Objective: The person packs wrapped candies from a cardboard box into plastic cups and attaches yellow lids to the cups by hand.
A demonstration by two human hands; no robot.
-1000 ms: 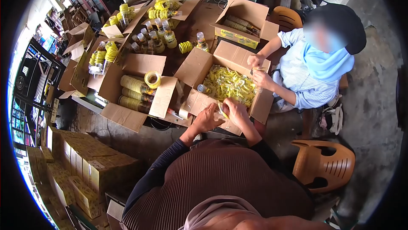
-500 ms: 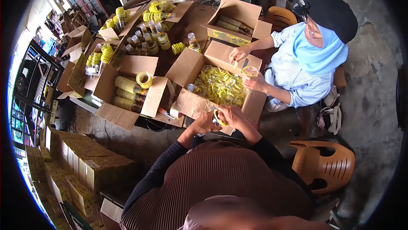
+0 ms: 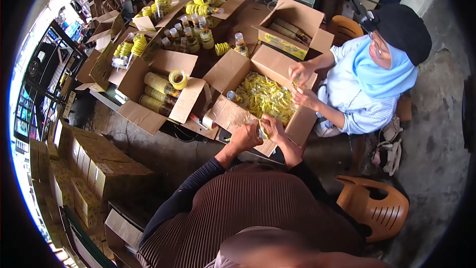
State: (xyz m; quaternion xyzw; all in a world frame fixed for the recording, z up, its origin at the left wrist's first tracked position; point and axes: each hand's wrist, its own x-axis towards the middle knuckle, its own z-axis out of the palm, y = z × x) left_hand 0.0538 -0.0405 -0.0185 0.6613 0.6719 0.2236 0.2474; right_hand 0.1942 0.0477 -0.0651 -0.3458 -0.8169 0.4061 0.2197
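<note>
My left hand (image 3: 246,137) is closed around one side of a clear plastic piece with a yellow edge (image 3: 262,130). On its other side, my right hand (image 3: 273,128) pinches it with bent fingers. Much of the piece is hidden by the fingers, so its exact kind is unclear. Both hands are above the near flap of an open cardboard box (image 3: 229,111). Inside that box lies a heap of yellow and clear plastic scraps (image 3: 267,97). A small clear jar (image 3: 233,96) rests at the heap's left edge.
Across the box, a co-worker (image 3: 369,84) handles something small with both hands. At left, another open box (image 3: 140,119) holds rows of stacked round pieces, with a yellow-rimmed tub (image 3: 178,79) on top. Nearby are a tape roll (image 3: 209,119), several clear jars (image 3: 193,32) and an orange chair (image 3: 374,207).
The view has shifted, so the table appears farther right. The yellow-edged piece between my hands has turned and shows less. The co-worker's hands have come together, and the round item there shows less.
</note>
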